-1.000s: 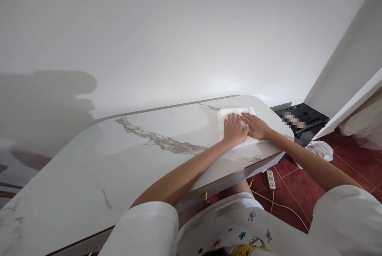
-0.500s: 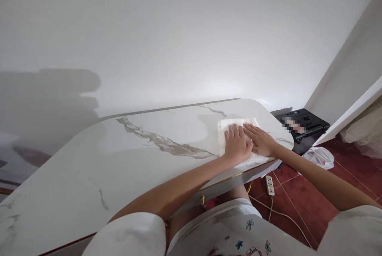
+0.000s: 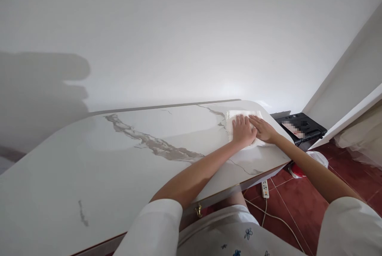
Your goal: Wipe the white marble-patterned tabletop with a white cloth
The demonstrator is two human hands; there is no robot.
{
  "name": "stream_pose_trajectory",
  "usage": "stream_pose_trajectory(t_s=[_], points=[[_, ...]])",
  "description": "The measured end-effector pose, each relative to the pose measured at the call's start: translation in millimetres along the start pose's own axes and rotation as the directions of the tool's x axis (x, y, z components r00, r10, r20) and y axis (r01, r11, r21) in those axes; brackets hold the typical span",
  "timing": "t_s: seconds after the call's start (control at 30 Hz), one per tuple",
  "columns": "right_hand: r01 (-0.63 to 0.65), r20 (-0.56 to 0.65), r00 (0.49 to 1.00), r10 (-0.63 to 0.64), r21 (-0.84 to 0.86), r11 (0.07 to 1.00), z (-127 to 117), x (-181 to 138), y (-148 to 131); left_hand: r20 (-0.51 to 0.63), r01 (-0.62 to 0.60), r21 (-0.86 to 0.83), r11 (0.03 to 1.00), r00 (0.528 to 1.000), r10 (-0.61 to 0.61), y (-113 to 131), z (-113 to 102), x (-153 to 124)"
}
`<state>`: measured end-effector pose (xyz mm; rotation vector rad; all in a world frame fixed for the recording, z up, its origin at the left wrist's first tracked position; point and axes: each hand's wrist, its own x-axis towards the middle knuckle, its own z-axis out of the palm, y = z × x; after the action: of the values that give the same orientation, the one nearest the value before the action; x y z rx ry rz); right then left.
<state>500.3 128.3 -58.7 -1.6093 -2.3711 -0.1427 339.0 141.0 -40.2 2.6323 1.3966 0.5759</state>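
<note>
Quick update: vs. half a sec ago, our white cloth is farther from the table's front edge, closer to the back edge along the wall. The table has a thin grey vein near that front edge, and it's uncovered rn b/c the cloth's off it. So cloth's now at the right end, a bit short of the rounded back right corner, w/ a bare strip b/w it and the front edge. Imo that means the back part of this end is getting the contact atm, not the front bit.

Hands: left hand is palm-down on the cloth, fingers stretched out, not curled round anything. Right hand is same deal, flat on the cloth's right side, right beside the left; looks like they touch, tbh. Pressure's prob shared, but we can't tell how hard. Btw, black case sits just past the right end.
</note>
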Motion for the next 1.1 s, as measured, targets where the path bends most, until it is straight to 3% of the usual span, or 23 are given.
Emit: stream_pose_trajectory(t_s=[0.27, 0.67, 0.87, 1.1], points=[[0.003, 0.019, 1.0, -0.003, 0.031, 1.0, 13, 63, 21, -0.045, 0.071, 0.006, 0.997, 0.996, -0.071, -36, 9, 52], [-0.053, 0.027, 0.998, 0.052, 0.032, 0.998, 28, 130, 47, -0.035, 0.045, 0.009, 0.999, 0.998, -0.045, -80, 14, 115], [-0.088, 0.082, 0.993, 0.087, 0.008, 0.996, 27, 153, 48, -0.029, 0.067, 0.021, 0.998, 0.997, -0.066, -93, 15, 137], [-0.057, 0.066, 0.996, 0.055, 0.024, 0.998, 29, 158, 54, -0.035, 0.078, 0.059, 0.995, 0.996, -0.076, -93, 17, 142]])
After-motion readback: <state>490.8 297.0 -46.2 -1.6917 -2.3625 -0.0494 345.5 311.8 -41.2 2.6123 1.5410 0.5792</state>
